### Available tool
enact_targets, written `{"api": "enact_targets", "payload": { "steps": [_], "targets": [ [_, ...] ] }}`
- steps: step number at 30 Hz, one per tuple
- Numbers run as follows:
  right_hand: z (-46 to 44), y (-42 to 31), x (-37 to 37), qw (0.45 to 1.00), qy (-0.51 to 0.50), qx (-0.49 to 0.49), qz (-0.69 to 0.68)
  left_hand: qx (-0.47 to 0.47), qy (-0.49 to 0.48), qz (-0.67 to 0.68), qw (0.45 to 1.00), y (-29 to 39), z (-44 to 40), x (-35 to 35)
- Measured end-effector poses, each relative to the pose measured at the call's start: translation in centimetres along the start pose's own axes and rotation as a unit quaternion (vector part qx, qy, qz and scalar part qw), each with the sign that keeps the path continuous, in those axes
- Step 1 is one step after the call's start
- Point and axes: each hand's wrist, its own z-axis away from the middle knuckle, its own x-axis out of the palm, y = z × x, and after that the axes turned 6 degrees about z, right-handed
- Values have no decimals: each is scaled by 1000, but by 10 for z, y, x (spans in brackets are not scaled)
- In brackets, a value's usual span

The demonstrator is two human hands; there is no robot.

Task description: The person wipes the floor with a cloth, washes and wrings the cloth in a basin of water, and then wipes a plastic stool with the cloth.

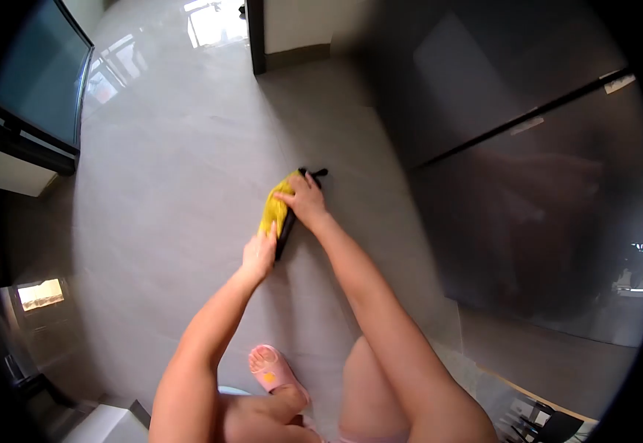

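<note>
A folded yellow and black cloth (pixel 275 212) is low over the grey floor in front of me, slanting away toward the upper right. A dark loop or tip sticks out at its far end. The near end is in my left hand (pixel 259 252), its fingers closed on the cloth's edge. Farther up, my right hand (pixel 307 201) lies across the far end, thumb on the yellow side and fingers bent over the top. The cloth hides part of both hands' fingers. Whether it touches the floor I cannot tell.
Glossy grey tiles (pixel 166 184) cover the floor. A tall dark, shiny cabinet or fridge (pixel 513 214) stands on the right. At the upper left is a glass-panelled door (pixel 45 66). My foot in a pink slipper (pixel 271 369) is below, and a rack-like item (pixel 543 417) sits at the lower right.
</note>
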Motion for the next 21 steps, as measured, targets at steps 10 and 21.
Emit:
{"api": "enact_targets", "payload": {
  "steps": [10,21],
  "targets": [
    [216,33,-66,986,12,162,42,120,3,-130,984,114,38,27],
    [394,-104,-125,928,-249,277,-18,287,73,-136,945,162,134,90]
  ]
}}
